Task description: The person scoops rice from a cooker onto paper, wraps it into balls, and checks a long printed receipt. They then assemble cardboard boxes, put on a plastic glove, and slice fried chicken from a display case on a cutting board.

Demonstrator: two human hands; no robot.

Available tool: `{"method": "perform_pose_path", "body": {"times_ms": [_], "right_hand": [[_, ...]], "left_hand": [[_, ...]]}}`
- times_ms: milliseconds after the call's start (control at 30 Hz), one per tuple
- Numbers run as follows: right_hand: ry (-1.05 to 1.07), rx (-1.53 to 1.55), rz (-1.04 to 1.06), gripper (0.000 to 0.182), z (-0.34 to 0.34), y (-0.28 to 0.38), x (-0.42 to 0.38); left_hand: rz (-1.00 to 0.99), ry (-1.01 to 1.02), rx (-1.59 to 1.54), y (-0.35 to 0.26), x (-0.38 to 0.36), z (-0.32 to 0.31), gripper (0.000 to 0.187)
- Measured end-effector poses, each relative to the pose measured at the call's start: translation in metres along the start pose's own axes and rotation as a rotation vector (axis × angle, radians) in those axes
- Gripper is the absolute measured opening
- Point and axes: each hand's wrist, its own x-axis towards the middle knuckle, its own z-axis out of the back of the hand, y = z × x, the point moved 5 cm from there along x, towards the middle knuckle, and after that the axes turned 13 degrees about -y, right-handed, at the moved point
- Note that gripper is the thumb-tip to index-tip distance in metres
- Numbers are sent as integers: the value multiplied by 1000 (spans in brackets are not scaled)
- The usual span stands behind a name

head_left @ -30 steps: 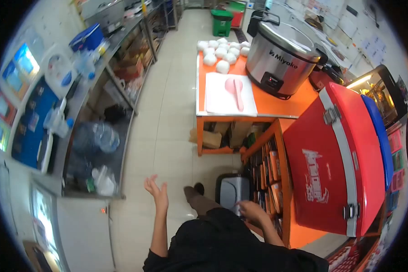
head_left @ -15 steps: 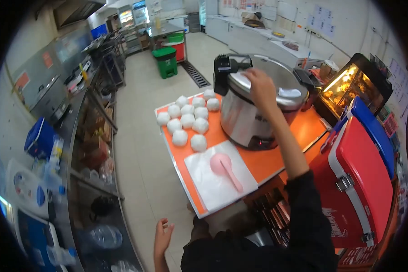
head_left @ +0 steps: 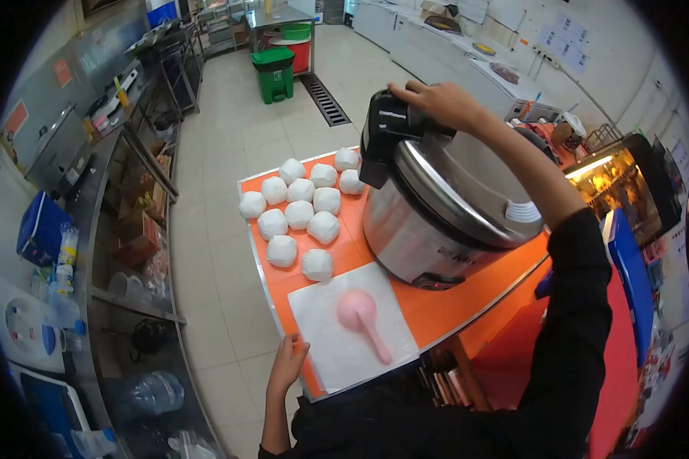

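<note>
My right hand (head_left: 440, 103) reaches over the top of a large steel rice cooker (head_left: 417, 229). Its fingers are curled over the black latch part (head_left: 386, 130) on the rim of the lid (head_left: 482, 180), which is down. Low beside the table's left edge is my left hand (head_left: 289, 361), thumb and fingers apart, nothing in it. Near it a sheet of white paper (head_left: 325, 352) lies on the orange table (head_left: 429, 314). A pink scoop (head_left: 357, 310) rests on the paper, round part face down. Several white paper-wrapped balls (head_left: 299, 215) stand behind the paper.
A red cooler box (head_left: 620, 344) with a blue one (head_left: 628, 268) is at my right. Beyond the cooker glows a lit food warmer (head_left: 612, 187). Steel shelving (head_left: 103, 191) runs along the left. A green bin (head_left: 273, 75) stands on the floor ahead.
My right hand has moved from the top of the lid to the black latch part. The lid now appears fully down. My left hand has come up to the table edge, and the view has shifted.
</note>
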Motion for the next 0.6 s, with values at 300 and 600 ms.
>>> {"method": "perform_pose_path", "body": {"times_ms": [300,600], "right_hand": [[-695,1515,-839,24,134,-177,-64],[-1003,1201,-1382,34,208,-270,-318]], "left_hand": [[36,161,666,-73,14,-92,67],[-2,147,780,-50,8,-89,110]]}}
